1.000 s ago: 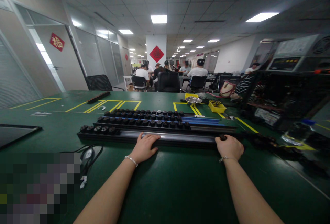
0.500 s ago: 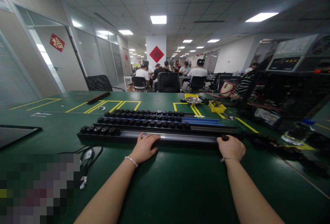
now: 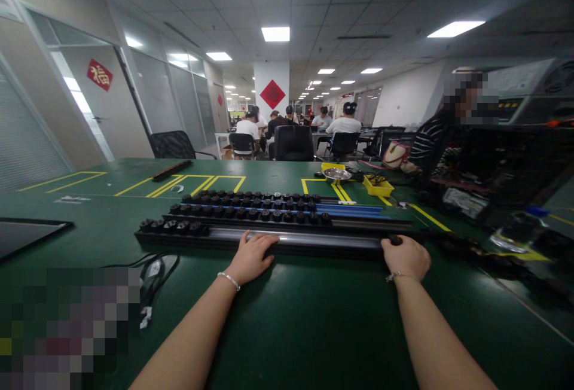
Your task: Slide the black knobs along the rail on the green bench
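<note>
A long black rail (image 3: pixel 323 240) with a shiny top lies across the green table, bearing several small black round parts (image 3: pixel 179 227) at its left end. My left hand (image 3: pixel 252 255) is laid over the rail's middle, fingers across the top and thumb at the near side, gripping it. At the rail's right end, my right hand (image 3: pixel 407 256) is closed around a small black round part (image 3: pixel 395 239), its lower side hidden by the fingers. Just behind are a blue rail (image 3: pixel 354 210) and other dark rails carrying rows of similar black parts.
Yellow trays (image 3: pixel 378 186) and a metal bowl (image 3: pixel 337 174) stand at the back right. A water bottle (image 3: pixel 518 231) is by the right edge, near a dark heap. Cables (image 3: pixel 155 282) and a black flat panel (image 3: pixel 31 235) lie left. People (image 3: pixel 345 121) sit beyond the table.
My right hand has shifted slightly to the right with the black round part. My left hand stays in place. A person at the far right has leaned into view.
</note>
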